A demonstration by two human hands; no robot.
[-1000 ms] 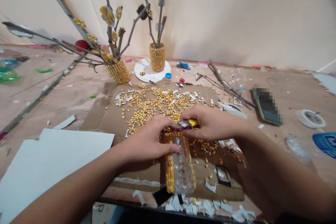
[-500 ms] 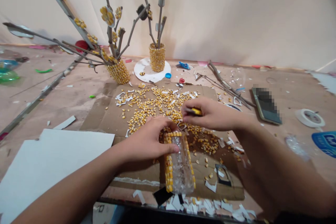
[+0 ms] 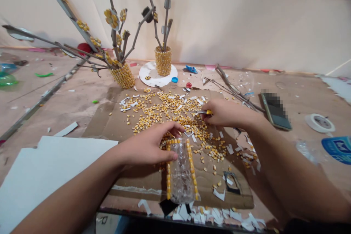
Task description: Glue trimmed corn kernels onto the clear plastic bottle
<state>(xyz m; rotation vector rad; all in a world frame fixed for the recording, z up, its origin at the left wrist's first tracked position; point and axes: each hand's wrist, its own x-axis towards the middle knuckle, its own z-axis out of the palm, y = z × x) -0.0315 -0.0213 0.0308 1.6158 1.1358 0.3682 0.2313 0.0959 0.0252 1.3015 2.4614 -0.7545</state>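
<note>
My left hand (image 3: 156,144) is closed round the upper end of a clear plastic container (image 3: 182,172), with its thumb over the near face. Rows of corn kernels (image 3: 192,164) line the container's edges and rim; the face between them is bare plastic. My right hand (image 3: 219,112) grips a small tool (image 3: 204,112) with a grey metal tip and a yellow part, its exact kind unclear. The tip points left, over loose corn kernels (image 3: 153,106) spread on a flattened cardboard sheet (image 3: 104,119).
Two kernel-covered pots, a left one (image 3: 123,76) and a right one (image 3: 163,64) on a white disc (image 3: 145,75), hold branches. White board (image 3: 60,172) lies left. On the right are sticks (image 3: 230,86), a phone (image 3: 275,111) and a tape roll (image 3: 320,123). Paper scraps (image 3: 214,215) line the front edge.
My right hand has moved right and slightly down with the tool, away from the container. My left hand has shifted the container a little left and turned its bare face more toward me.
</note>
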